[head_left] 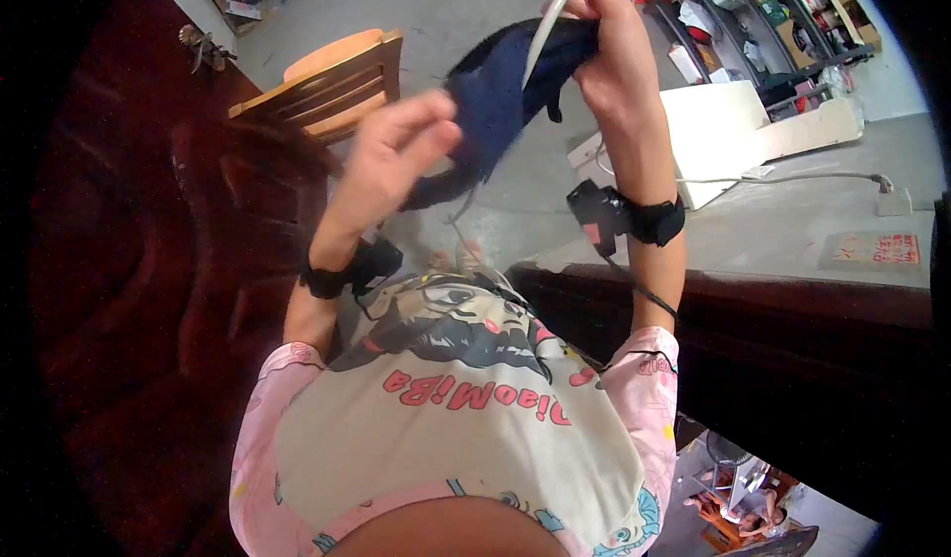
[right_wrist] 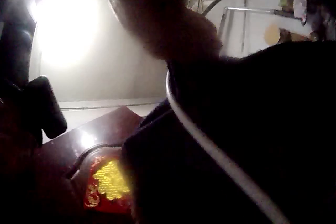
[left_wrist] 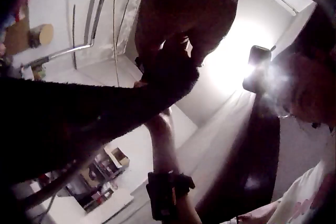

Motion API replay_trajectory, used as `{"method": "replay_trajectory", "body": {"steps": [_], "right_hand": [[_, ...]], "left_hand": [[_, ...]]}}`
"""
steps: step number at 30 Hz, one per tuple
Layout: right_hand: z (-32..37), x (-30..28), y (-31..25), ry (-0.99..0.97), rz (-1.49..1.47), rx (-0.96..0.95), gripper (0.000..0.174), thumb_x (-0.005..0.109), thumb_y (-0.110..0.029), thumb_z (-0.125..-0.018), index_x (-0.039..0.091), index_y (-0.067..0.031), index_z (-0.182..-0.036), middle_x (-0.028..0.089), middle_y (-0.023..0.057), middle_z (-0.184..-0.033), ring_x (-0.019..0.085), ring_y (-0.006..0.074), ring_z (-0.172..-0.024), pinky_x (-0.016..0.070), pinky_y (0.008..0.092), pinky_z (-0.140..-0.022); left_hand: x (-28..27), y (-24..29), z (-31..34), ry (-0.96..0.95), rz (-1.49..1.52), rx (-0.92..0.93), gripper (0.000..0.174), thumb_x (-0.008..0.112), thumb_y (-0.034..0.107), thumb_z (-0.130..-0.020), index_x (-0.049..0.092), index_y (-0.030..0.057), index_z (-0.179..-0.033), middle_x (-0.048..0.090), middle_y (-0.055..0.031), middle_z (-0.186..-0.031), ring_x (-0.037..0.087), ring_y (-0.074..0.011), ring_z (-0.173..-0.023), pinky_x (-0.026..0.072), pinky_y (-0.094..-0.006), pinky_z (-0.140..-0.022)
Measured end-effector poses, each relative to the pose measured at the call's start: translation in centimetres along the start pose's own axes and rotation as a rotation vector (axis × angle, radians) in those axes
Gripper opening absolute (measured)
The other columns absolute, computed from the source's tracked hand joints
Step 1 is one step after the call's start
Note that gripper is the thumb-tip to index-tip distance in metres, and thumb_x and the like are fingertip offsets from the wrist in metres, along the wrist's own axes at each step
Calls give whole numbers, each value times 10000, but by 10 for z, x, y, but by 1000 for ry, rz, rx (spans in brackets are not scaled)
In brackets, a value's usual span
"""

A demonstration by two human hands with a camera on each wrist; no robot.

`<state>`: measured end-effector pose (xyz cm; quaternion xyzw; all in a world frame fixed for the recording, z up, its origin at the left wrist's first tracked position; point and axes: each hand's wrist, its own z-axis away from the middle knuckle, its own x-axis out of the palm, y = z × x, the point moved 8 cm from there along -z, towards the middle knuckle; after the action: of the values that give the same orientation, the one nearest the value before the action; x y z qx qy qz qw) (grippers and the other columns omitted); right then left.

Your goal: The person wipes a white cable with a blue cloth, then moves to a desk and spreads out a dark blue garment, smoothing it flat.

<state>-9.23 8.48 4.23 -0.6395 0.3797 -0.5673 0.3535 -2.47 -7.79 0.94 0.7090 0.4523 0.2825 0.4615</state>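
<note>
A navy-blue fuzzy cloth point(head_left: 485, 106) is stretched in the air between the two hands, in front of the body. My left hand point(head_left: 388, 156), slightly blurred, is at its near left edge; in the left wrist view, its thumb and fingers pinch the dark cloth point(left_wrist: 79, 111). At the far right end, my right hand point(head_left: 616, 57) grips the cloth together with a whitish cord point(head_left: 545, 37). Seen from the right wrist, the cord point(right_wrist: 210, 153) runs down across the cloth point(right_wrist: 252, 108) from beneath the fingers. The cloth's underside is mostly in shadow.
A wooden chair point(head_left: 337, 82) stands on the grey floor beyond the left hand. Dark red carved wood point(head_left: 188, 191) lies along the left side. To the right are a white panel point(head_left: 708, 126), cluttered shelves point(head_left: 763, 32) and a cable point(head_left: 792, 178) leading to a wall socket.
</note>
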Motion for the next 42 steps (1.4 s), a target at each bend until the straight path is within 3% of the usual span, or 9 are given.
{"method": "replay_trajectory", "body": {"steps": [4,7,10,13,21,26,29,35,42], "right_hand": [[19,26,-8,-60,-202,6,284,404,-297,-917,470,-86,-738,265,-72,-503,283,42,-455,226,181,-416],[28,31,-19,-45,-218,-60,280,403,-286,-918,470,-79,-741,254,-70,-509,261,40,-451,216,175,-415],[32,35,-19,-100,-183,-80,273,414,-278,-914,473,-72,-744,268,-60,-520,255,46,-454,216,175,-421],[35,37,-24,-102,92,-225,349,426,-297,-903,544,-29,-714,327,-54,-525,285,50,-506,271,211,-497],[31,-1,16,-101,615,-74,347,501,-307,-863,629,1,-768,579,9,-711,486,52,-674,400,193,-623],[34,-5,20,21,908,-359,268,495,-282,-847,643,-67,-906,573,118,-877,524,254,-912,378,318,-848],[33,-9,17,55,884,-388,353,442,-353,-879,614,-75,-1014,579,121,-914,524,251,-925,371,327,-865],[22,-45,35,130,-21,-11,435,397,-413,-897,468,-71,-1155,586,58,-994,523,110,-878,398,284,-763],[42,-23,62,30,307,18,252,487,-211,-877,631,-11,-928,607,33,-875,518,93,-804,417,251,-754]], "left_hand": [[35,18,-9,-370,-465,356,158,617,50,-694,567,-1,-835,523,-144,-848,479,-315,-894,387,-364,-813],[25,11,-3,151,-390,223,175,648,4,-589,621,20,-761,567,-151,-924,500,-284,-981,394,-337,-821],[34,-2,2,518,135,302,425,622,1,-682,493,-5,-1087,536,-81,-1030,498,-178,-975,386,-297,-864],[31,-19,-4,523,116,214,432,539,51,-811,381,-35,-1204,488,-84,-1132,464,-152,-1031,357,-285,-904],[44,-27,-24,300,77,-45,314,359,104,-905,409,-28,-1186,500,-70,-1075,476,-129,-975,383,-268,-857],[37,-48,-37,140,-11,-221,290,349,136,-905,443,-31,-1124,530,-56,-940,494,-102,-852,414,-236,-741],[34,-55,-42,62,-146,-211,284,344,145,-906,469,-36,-1086,543,-63,-888,505,-114,-806,416,-248,-727],[27,-42,-48,13,-334,-145,263,322,109,-890,458,-34,-1063,558,-141,-861,528,-184,-790,411,-291,-730],[42,-64,-41,-66,-241,-159,262,354,132,-875,434,-31,-1064,547,-185,-810,545,-275,-738,419,-346,-672]]}}
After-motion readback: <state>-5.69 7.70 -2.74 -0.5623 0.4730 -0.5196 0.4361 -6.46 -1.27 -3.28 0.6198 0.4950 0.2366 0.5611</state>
